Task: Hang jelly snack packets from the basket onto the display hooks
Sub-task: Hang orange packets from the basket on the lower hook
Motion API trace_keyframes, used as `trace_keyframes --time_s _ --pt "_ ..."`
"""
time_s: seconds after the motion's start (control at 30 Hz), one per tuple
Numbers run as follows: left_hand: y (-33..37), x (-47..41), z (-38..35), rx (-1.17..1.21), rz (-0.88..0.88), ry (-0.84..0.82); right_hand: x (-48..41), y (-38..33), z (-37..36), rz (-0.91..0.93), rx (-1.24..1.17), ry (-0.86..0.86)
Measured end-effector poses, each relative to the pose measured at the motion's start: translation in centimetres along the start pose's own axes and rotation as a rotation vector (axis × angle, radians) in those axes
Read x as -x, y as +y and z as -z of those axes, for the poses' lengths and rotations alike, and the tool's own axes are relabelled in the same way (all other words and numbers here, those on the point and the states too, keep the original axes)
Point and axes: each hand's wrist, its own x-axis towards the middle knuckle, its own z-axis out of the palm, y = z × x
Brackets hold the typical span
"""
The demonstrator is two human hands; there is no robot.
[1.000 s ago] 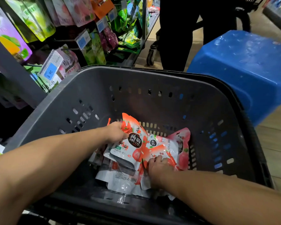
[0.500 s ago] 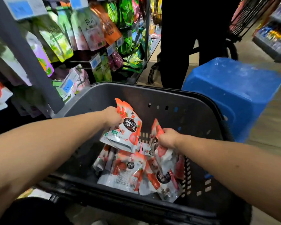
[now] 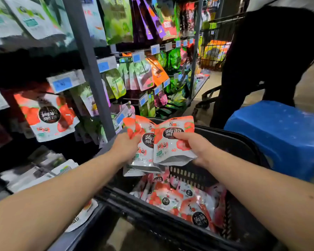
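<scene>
My left hand (image 3: 125,144) grips a small stack of red-and-white jelly snack packets (image 3: 143,151) by their top left corner, above the dark basket (image 3: 243,142). Beside it, my right hand (image 3: 194,145) holds one more of the same packets (image 3: 170,147), thumb across its front. Several more packets (image 3: 179,201) lie in the basket's bottom. On the display to the left, a matching packet (image 3: 49,116) hangs from a hook under a blue price tag (image 3: 62,84).
Grey shelf uprights (image 3: 91,66) frame hooks full of green, purple and orange snack bags. A blue plastic stool (image 3: 277,134) stands right of the basket. A person in dark clothes (image 3: 261,60) stands behind it by a wire cart (image 3: 216,51).
Both hands have lifted their packets up out of the basket and brought them together. My view has swung up and left toward the display hooks.
</scene>
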Motion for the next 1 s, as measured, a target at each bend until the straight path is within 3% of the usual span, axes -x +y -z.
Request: trace_keyframes --time_s 0.17,0.37,0.7,0.87,1.0 --pt "-0.3 3.5 3.6 0.242 -0.040 0.124 0.9 0.6 -3.5 -0.010 -0.077 -0.161" --pt "0.3 6.8 8.4 0.292 -0.081 0.226 2.6 0.5 -7.6 0.029 0.166 -0.222" --pt "-1.1 10.7 13.4 0.591 0.118 0.244 6.8 0.4 -13.4 0.021 0.247 -0.322" --pt "-1.7 11.9 15.5 0.624 0.002 0.275 7.0 0.8 -16.8 0.110 0.354 -0.362" --pt "-3.4 11.9 17.0 0.477 0.004 0.458 5.4 0.8 -19.5 0.227 0.685 -0.341"
